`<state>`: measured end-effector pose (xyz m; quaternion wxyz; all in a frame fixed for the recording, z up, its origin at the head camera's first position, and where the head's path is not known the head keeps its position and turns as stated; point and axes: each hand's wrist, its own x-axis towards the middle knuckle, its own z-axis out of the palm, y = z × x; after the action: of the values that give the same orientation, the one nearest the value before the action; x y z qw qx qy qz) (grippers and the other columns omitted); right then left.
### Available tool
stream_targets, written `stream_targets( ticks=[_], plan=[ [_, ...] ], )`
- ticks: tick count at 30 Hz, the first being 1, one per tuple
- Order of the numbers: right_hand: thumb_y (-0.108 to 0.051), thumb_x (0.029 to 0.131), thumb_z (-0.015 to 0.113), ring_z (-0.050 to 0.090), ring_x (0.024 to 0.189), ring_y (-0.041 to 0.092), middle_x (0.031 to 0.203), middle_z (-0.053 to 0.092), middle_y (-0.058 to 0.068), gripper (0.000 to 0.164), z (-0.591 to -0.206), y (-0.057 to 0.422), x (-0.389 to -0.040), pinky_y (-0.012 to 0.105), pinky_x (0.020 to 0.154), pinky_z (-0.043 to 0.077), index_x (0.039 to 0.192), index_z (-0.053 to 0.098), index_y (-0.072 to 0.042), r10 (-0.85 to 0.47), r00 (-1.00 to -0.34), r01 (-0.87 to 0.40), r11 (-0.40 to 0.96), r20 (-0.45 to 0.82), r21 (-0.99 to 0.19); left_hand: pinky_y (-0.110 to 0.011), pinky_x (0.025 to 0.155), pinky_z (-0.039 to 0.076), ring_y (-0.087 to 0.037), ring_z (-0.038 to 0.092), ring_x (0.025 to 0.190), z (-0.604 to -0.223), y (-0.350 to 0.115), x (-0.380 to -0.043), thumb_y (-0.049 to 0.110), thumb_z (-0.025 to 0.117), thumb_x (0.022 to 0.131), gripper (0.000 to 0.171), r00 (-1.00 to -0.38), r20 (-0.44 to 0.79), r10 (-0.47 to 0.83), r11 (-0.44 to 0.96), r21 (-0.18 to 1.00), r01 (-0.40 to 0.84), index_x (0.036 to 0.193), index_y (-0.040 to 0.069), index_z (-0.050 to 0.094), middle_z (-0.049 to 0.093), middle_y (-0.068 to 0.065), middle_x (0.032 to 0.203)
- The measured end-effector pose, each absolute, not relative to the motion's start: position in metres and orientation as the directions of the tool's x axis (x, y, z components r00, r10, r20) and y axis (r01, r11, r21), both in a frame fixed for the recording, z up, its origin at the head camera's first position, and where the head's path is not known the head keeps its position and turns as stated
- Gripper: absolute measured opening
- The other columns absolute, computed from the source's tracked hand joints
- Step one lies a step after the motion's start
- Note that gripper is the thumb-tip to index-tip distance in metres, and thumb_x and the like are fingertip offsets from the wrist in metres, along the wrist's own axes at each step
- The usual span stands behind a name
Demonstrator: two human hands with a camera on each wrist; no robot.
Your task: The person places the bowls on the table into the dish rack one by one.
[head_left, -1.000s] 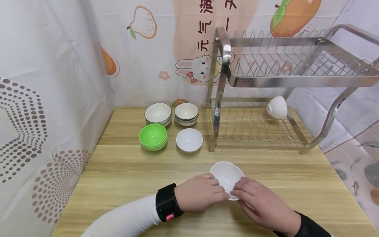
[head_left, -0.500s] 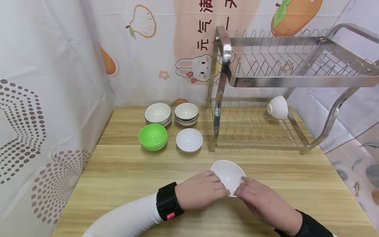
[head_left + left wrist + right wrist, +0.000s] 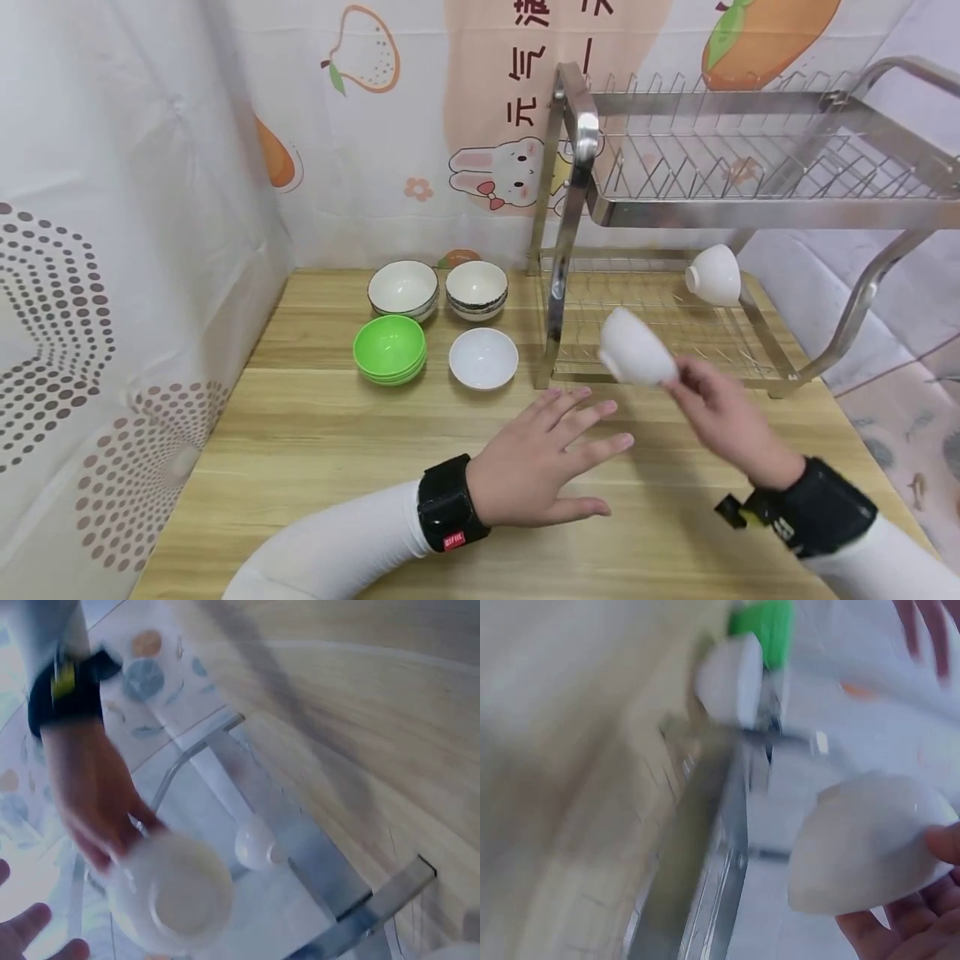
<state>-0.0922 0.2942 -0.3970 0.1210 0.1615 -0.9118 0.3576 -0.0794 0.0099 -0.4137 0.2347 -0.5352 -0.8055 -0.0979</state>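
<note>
A white bowl (image 3: 636, 348) is held in the air by my right hand (image 3: 723, 417), which pinches its rim in front of the rack's lower tier. The bowl is tilted, its outer side and foot toward the left. In the right wrist view the thumb and fingers grip the rim of that bowl (image 3: 870, 844). My left hand (image 3: 543, 467) hovers over the table with fingers spread and holds nothing. Another white bowl (image 3: 483, 358) stands upright on the table, beyond the left hand. A further white bowl (image 3: 714, 275) lies on its side at the right of the rack's lower tier.
A two-tier metal dish rack (image 3: 765, 215) stands at the back right. Left of it are stacked green bowls (image 3: 390, 348), a stack of dark-rimmed white bowls (image 3: 403, 287) and another such stack (image 3: 476, 287). A printed curtain (image 3: 360, 167) hangs behind the wooden table (image 3: 315, 450).
The white bowl has been lifted from between both hands and carried up toward the rack by my right hand, turning onto its side. My left hand has let go and spread its fingers.
</note>
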Motion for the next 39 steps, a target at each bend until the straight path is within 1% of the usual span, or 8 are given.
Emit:
stream_targets(
  ticks=[6,14,22,24,28,33,36,39],
  plan=[
    [-0.020,0.106,0.045,0.052,0.098,-0.005,0.123,0.058,0.025,0.038,-0.383,0.337,-0.170,0.006,0.081,0.042,0.125,0.048,0.013,-0.058,-0.990,-0.136,0.610,0.128,-0.781,-0.047,0.120,0.018,-0.027,0.012,0.151,-0.423,0.028,-0.082,0.079,0.046,0.085,0.083,-0.370,0.332,0.868,0.406,-0.046,0.912,0.154,0.033,0.036,0.024,0.000,0.162],
    [-0.020,0.107,0.040,0.051,0.089,-0.001,0.102,0.051,-0.017,0.040,-0.407,0.375,-0.243,0.014,0.072,0.048,0.125,0.038,0.015,-0.009,-1.000,0.016,0.508,-0.024,-0.861,-0.047,0.119,0.020,-0.027,0.014,0.150,-0.441,0.041,-0.077,0.082,0.039,0.086,0.084,-0.362,0.206,0.909,0.382,-0.067,0.922,0.155,0.037,0.030,0.023,0.002,0.162],
    [-0.025,0.106,0.040,0.047,0.093,0.008,0.127,0.045,0.023,0.046,-0.431,0.389,-0.271,0.014,0.072,0.047,0.127,0.036,0.016,0.053,-0.994,0.106,0.528,-0.092,-0.843,-0.048,0.119,0.020,-0.027,0.013,0.150,-0.449,0.043,-0.081,0.083,0.037,0.086,0.081,-0.373,0.176,0.911,0.390,-0.075,0.918,0.154,0.040,0.031,0.020,0.002,0.163],
    [-0.026,0.106,0.040,0.047,0.093,0.006,0.129,0.045,0.025,0.047,-0.436,0.391,-0.275,0.014,0.073,0.047,0.127,0.036,0.016,0.051,-0.994,0.105,0.522,-0.092,-0.847,-0.048,0.119,0.021,-0.027,0.014,0.150,-0.450,0.043,-0.083,0.083,0.036,0.086,0.080,-0.379,0.174,0.909,0.396,-0.076,0.915,0.154,0.041,0.032,0.021,0.002,0.163],
    [-0.024,0.105,0.045,0.049,0.089,0.001,0.109,0.056,-0.002,0.040,-0.442,0.397,-0.278,0.013,0.071,0.047,0.123,0.041,0.011,0.083,-0.994,0.107,0.507,-0.075,-0.855,-0.048,0.118,0.022,-0.026,0.014,0.150,-0.451,0.042,-0.085,0.083,0.036,0.086,0.079,-0.376,0.168,0.911,0.390,-0.061,0.919,0.154,0.042,0.031,0.020,0.002,0.163],
    [-0.024,0.103,0.050,0.050,0.087,0.003,0.086,0.052,-0.027,0.036,-0.448,0.397,-0.281,0.013,0.068,0.046,0.118,0.046,0.008,0.098,-0.993,0.110,0.502,-0.070,-0.858,-0.048,0.118,0.021,-0.026,0.014,0.150,-0.452,0.040,-0.088,0.082,0.035,0.087,0.079,-0.378,0.156,0.913,0.389,-0.049,0.920,0.154,0.041,0.032,0.020,0.001,0.163],
    [-0.027,0.104,0.049,0.049,0.091,0.008,0.089,0.054,-0.024,0.040,-0.449,0.395,-0.282,0.013,0.069,0.045,0.121,0.046,0.009,0.098,-0.992,0.116,0.543,-0.074,-0.832,-0.048,0.119,0.021,-0.026,0.015,0.150,-0.452,0.039,-0.089,0.082,0.035,0.087,0.079,-0.384,0.150,0.911,0.394,-0.045,0.918,0.154,0.041,0.032,0.021,0.001,0.163],
    [-0.031,0.105,0.046,0.049,0.097,0.012,0.111,0.061,0.001,0.049,-0.449,0.395,-0.282,0.016,0.073,0.045,0.127,0.044,0.012,0.083,-0.992,0.125,0.594,-0.094,-0.795,-0.048,0.119,0.021,-0.026,0.016,0.150,-0.452,0.038,-0.090,0.082,0.034,0.087,0.080,-0.392,0.144,0.908,0.402,-0.041,0.915,0.154,0.040,0.031,0.022,0.001,0.163]
  ],
)
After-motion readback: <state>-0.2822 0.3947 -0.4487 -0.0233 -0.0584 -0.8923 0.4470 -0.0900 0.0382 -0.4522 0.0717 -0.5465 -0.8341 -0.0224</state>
